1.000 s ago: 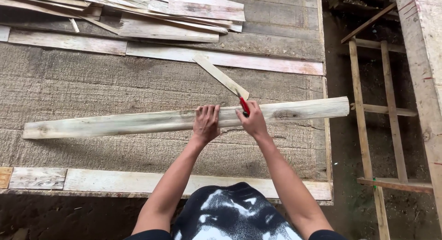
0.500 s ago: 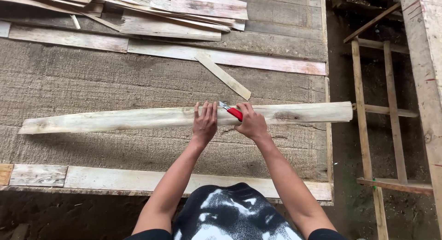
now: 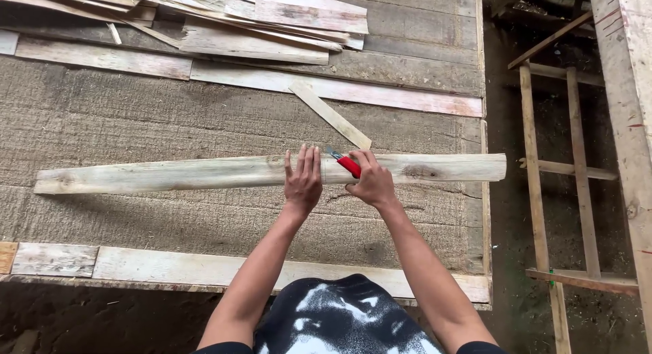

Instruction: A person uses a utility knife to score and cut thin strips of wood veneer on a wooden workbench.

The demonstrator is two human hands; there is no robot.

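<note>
Your left hand [image 3: 303,179] lay flat, fingers spread, on the long plank [image 3: 204,173] across the workbench [image 3: 136,123], prob. to pin it, w/ your right hand [image 3: 370,181] closed round a red-handled knife [image 3: 345,163], blade at the plank's face.

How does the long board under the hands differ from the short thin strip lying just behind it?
The long board lies nearly level across the surface; the thin strip lies diagonally. The board is far longer and thicker than the strip. The left hand presses on the board and the right hand holds a red-handled tool on it; nothing touches the strip. Both are pale bare wood.
</note>
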